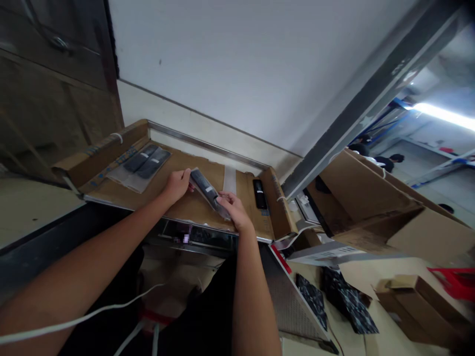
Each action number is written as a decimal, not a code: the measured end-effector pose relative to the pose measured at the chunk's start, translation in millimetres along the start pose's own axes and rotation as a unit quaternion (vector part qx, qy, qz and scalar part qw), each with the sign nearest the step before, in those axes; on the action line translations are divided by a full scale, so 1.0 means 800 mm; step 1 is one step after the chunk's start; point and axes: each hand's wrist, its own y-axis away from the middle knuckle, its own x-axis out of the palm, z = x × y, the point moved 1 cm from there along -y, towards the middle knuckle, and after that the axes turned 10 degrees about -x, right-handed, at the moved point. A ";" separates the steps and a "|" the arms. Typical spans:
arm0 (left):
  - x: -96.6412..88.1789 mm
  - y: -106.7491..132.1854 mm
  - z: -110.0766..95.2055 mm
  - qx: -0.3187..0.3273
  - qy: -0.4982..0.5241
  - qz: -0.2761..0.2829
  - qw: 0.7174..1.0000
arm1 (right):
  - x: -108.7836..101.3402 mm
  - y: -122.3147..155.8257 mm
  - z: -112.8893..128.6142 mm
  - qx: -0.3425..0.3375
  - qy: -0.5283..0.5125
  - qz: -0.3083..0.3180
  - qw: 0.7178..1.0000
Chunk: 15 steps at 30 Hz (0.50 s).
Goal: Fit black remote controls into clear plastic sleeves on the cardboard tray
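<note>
Between both hands, over the cardboard-covered worktop (181, 163), is a clear plastic bag with a long black item (205, 187) inside that bears a small white label. My left hand (178, 186) pinches its upper left end. My right hand (233, 207) grips the lower right end, thumb on top. Farther left on the cardboard lie two black bagged items (148, 162) side by side, each with a white label. Near the right side rests a black oblong item (260, 194) with a white label and no visible bag. I cannot tell what kind of item these are.
Cardboard walls (285, 202) edge the worktop, with a white wall (208, 74) behind. To the right stand a large open carton (367, 188) and, on the floor, a smaller box (419, 306) and dark patterned bags (347, 296). A white cable (92, 311) crosses low in front. People are in the background.
</note>
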 end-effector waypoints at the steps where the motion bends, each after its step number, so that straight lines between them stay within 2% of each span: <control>1: 0.000 0.000 0.001 0.000 -0.001 -0.002 1.000 | 0.001 -0.001 0.001 0.008 -0.001 0.012 1.000; 7: 0.000 0.004 -0.004 0.008 -0.012 0.002 1.000 | -0.003 -0.009 0.005 0.035 0.013 0.117 0.992; 11: 0.000 0.008 -0.009 0.005 0.020 0.037 0.999 | -0.006 -0.010 0.006 0.031 0.030 0.115 0.992; 15: -0.001 0.011 -0.010 -0.001 0.042 0.043 0.998 | -0.006 -0.008 0.007 0.029 0.037 0.113 0.992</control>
